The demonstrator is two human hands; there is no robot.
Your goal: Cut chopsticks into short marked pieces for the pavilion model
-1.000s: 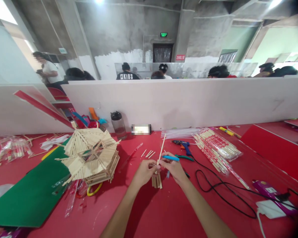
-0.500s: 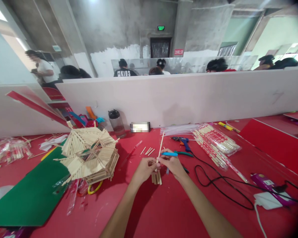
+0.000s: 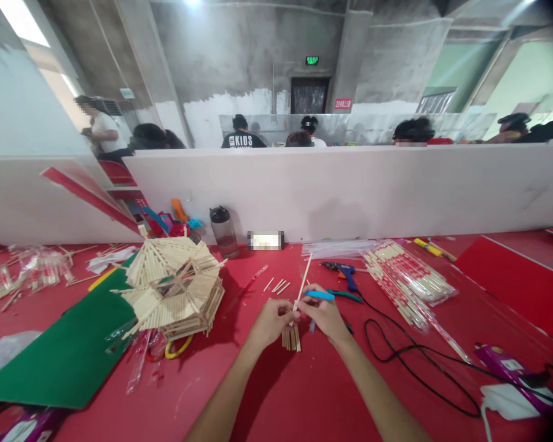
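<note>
My left hand [image 3: 273, 320] and my right hand [image 3: 325, 314] meet over the red table, fingers pinched together around a thin wooden stick [image 3: 306, 274]. The stick slants up and away from my fingertips. A slim blue-handled tool [image 3: 320, 295] lies across the fingers of my right hand; its kind is unclear. Just below my hands is a row of short wooden sticks [image 3: 292, 341], partly hidden by them. Several more short sticks [image 3: 282, 286] lie beyond my left hand. Beside my right hand rest teal-handled pliers [image 3: 348, 296].
Left stands a model built of wooden sticks [image 3: 175, 288], by a green board [image 3: 69, 350]. A water bottle [image 3: 223, 232] stands near the white partition [image 3: 359, 190]. Right lie a blue glue gun [image 3: 345, 273], packed sticks [image 3: 410, 270], black cable [image 3: 410, 350] and a purple power strip [image 3: 502, 365].
The whole view has shifted a little, so the table things appear farther right. Both hands keep their pinch on the stick, which leans slightly more to the right.
</note>
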